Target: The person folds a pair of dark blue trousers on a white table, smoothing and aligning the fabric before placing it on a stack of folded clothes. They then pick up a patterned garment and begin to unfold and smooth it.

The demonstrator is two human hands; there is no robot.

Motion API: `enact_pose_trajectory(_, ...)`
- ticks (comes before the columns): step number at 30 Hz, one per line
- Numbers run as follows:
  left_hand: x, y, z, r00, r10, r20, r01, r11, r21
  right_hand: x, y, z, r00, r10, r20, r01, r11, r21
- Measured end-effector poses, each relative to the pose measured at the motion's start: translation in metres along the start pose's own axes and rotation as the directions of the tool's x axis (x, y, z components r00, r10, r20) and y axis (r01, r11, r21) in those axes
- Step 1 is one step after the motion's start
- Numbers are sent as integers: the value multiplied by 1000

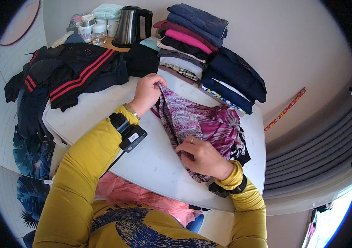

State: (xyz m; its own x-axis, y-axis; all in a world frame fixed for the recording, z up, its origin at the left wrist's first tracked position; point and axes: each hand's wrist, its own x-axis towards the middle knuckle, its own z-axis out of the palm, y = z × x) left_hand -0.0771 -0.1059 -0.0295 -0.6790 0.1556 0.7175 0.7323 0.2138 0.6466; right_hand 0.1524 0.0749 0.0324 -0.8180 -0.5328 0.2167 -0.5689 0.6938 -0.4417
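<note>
A purple and white patterned garment (191, 116) lies spread over the white table (142, 162) in front of me. My left hand (149, 91) pinches its upper left corner and lifts it a little. Lower down, my right hand (205, 156) has its fingers curled at the near left edge of the same cloth, gripping it. The garment's right side is bunched up, and a black and white patterned piece (241, 145) shows at that end.
Folded clothes (191, 37) form a tall stack at the back, beside folded navy clothes (235, 77). Dark clothing with red stripes (79, 71) hangs over the left edge. Behind stand a steel kettle (128, 28) and glass jar (99, 34). A grey curtain (315, 152) hangs at right.
</note>
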Motion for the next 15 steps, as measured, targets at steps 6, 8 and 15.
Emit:
enact_pose_trajectory(6,-2,-3,1,1000,-5,7,5,1000,3,-4,1,12,1000,-23,-20,20,991,-133)
enact_pose_trajectory(8,-2,-4,1,1000,-4,10,4,1000,-5,-5,2,14,999,-28,-29,22,982,-186)
enact_pose_trajectory(15,-2,-4,1,1000,8,12,-9,1000,30,-3,-1,11,986,118,-115,-145,954,-263)
